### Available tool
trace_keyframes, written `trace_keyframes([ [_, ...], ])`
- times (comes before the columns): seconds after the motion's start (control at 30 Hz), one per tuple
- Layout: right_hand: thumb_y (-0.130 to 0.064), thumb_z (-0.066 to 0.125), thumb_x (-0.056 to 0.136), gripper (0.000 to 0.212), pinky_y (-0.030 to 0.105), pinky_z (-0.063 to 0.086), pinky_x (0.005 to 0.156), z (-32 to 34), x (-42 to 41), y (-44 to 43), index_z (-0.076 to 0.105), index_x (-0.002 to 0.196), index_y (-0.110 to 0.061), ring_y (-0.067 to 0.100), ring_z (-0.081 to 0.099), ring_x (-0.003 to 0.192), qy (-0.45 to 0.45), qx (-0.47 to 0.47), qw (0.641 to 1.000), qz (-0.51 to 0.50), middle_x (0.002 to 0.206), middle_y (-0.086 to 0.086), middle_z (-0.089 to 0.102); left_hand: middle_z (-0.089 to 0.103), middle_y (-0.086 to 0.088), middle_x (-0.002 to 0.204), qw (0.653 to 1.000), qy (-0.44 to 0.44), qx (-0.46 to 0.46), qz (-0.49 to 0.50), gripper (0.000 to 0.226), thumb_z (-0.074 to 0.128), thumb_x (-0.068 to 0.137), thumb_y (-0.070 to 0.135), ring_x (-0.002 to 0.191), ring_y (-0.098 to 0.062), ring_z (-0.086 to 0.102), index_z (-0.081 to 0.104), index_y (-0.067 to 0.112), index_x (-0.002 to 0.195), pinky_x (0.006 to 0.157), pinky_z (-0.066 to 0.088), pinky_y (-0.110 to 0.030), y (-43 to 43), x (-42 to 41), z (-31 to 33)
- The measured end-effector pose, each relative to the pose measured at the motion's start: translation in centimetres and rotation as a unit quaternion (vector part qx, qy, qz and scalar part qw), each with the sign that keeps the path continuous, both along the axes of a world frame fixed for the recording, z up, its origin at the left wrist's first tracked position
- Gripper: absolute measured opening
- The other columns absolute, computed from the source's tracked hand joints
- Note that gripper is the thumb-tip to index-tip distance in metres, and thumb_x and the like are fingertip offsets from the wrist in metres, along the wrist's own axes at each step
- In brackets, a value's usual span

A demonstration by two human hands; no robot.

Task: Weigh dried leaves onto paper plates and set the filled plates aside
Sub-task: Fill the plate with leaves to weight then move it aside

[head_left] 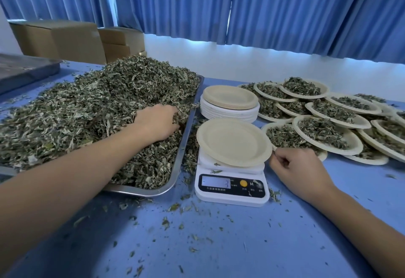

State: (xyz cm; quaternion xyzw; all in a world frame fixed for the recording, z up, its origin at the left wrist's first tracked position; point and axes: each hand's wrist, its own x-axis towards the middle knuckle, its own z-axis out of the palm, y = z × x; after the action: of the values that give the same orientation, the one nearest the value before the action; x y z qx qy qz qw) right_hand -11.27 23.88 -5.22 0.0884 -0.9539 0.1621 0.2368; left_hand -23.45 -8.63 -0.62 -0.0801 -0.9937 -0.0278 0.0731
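Note:
A big heap of dried green leaves [105, 102] fills a steel tray [186, 137] on the left. My left hand [157, 122] is dug into the heap near the tray's right rim, fingers curled into the leaves. An empty paper plate [232, 142] lies on a white digital scale [232, 186]; its display reads 3. My right hand [300, 169] rests on the table just right of the scale, fingers curled, close to the plate's rim. Whether it pinches the rim is unclear. Several filled plates [324, 133] overlap at the right.
A stack of empty paper plates [230, 102] stands behind the scale. Loose leaf bits litter the blue table [219, 245]. A second metal tray [26, 69] lies at the far left, cardboard boxes [65, 39] behind it. Blue curtains hang at the back.

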Motion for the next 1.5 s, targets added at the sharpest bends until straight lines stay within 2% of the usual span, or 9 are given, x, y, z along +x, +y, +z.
trace_keyframes([
  [0.13,-0.014,0.063,0.092,0.05,0.041,0.039,0.046,0.1,-0.1,0.1,0.032,0.054,-0.016,0.016,0.033,0.045,-0.001,-0.004,1.0,0.001,0.043,-0.001,0.035,0.063,0.004,0.089,0.993,0.1,0.055,0.01,0.006,0.061,0.096,0.025,0.08,-0.026,0.06,0.059,0.029,0.101,0.095,0.042,-0.055,0.2,0.1,0.2],
  [0.4,-0.013,0.065,0.092,0.051,0.035,0.032,0.047,-0.1,-0.2,0.2,0.031,0.054,-0.016,0.013,0.028,0.045,0.004,-0.008,1.0,0.013,0.043,0.0,0.035,0.063,-0.005,0.111,0.964,0.226,0.136,-0.032,0.022,0.061,0.097,0.018,0.093,-0.031,0.063,0.062,0.022,0.118,0.092,0.043,-0.051,0.1,-0.2,0.7],
  [0.53,-0.014,0.065,0.092,0.052,0.033,0.031,0.047,-0.2,-0.2,0.3,0.031,0.054,-0.018,0.013,0.027,0.045,0.008,-0.007,1.0,0.013,0.043,-0.001,0.034,0.067,-0.007,0.109,0.962,0.211,0.167,-0.049,0.022,0.062,0.098,0.019,0.072,-0.022,0.059,0.063,0.019,0.119,0.094,0.05,-0.049,-0.1,-0.1,1.1],
  [0.6,-0.014,0.065,0.092,0.052,0.033,0.031,0.047,-0.2,-0.2,0.3,0.03,0.054,-0.019,0.012,0.027,0.044,0.008,-0.005,1.0,0.014,0.043,-0.002,0.033,0.069,-0.006,0.095,0.953,0.178,0.239,-0.062,0.02,0.063,0.099,0.021,0.054,-0.011,0.054,0.063,0.017,0.119,0.074,0.057,-0.037,-0.2,-0.1,1.3],
  [0.7,-0.014,0.065,0.092,0.053,0.032,0.029,0.047,-0.2,-0.2,0.2,0.03,0.053,-0.019,0.012,0.027,0.044,0.009,-0.004,1.0,0.012,0.042,-0.002,0.033,0.063,0.003,0.082,0.916,0.152,0.369,-0.044,0.019,0.064,0.099,0.019,0.045,-0.002,0.053,0.065,0.016,0.118,0.039,0.037,-0.012,-0.3,-0.5,1.5],
  [0.83,-0.014,0.063,0.091,0.051,0.039,0.038,0.046,0.0,-0.1,0.2,0.03,0.053,-0.02,0.014,0.029,0.045,0.009,-0.009,1.0,0.009,0.043,-0.002,0.034,0.065,0.005,0.094,0.878,0.181,0.443,-0.006,0.015,0.065,0.098,0.021,0.061,-0.005,0.054,0.067,0.016,0.111,0.043,0.039,-0.009,-0.6,-1.1,2.4],
  [1.1,-0.015,0.063,0.091,0.051,0.042,0.041,0.046,0.0,-0.1,0.2,0.03,0.053,-0.022,0.012,0.028,0.045,0.007,-0.017,1.0,0.009,0.043,-0.003,0.034,0.072,0.005,0.107,0.789,0.082,0.606,-0.064,0.009,0.068,0.095,0.024,0.102,-0.016,0.068,0.067,0.025,0.104,0.093,0.058,-0.041,2.8,0.4,4.8],
  [1.3,-0.016,0.063,0.092,0.053,0.04,0.039,0.045,0.0,-0.1,0.3,0.028,0.053,-0.024,0.011,0.027,0.044,0.014,-0.024,0.999,0.021,0.043,-0.004,0.031,0.076,0.009,0.094,0.811,-0.024,0.531,-0.245,0.008,0.071,0.093,0.023,0.089,-0.006,0.073,0.07,0.025,0.1,0.086,0.06,-0.033,7.4,2.9,4.5],
  [1.5,-0.017,0.063,0.093,0.053,0.036,0.035,0.045,0.1,0.0,0.3,0.029,0.053,-0.023,0.012,0.029,0.042,0.013,-0.026,0.999,0.032,0.042,-0.005,0.032,0.074,0.008,0.101,0.877,-0.08,0.338,-0.332,0.02,0.076,0.089,0.033,0.096,-0.006,0.068,0.074,0.02,0.105,0.09,0.054,-0.03,9.8,3.9,2.4],
])
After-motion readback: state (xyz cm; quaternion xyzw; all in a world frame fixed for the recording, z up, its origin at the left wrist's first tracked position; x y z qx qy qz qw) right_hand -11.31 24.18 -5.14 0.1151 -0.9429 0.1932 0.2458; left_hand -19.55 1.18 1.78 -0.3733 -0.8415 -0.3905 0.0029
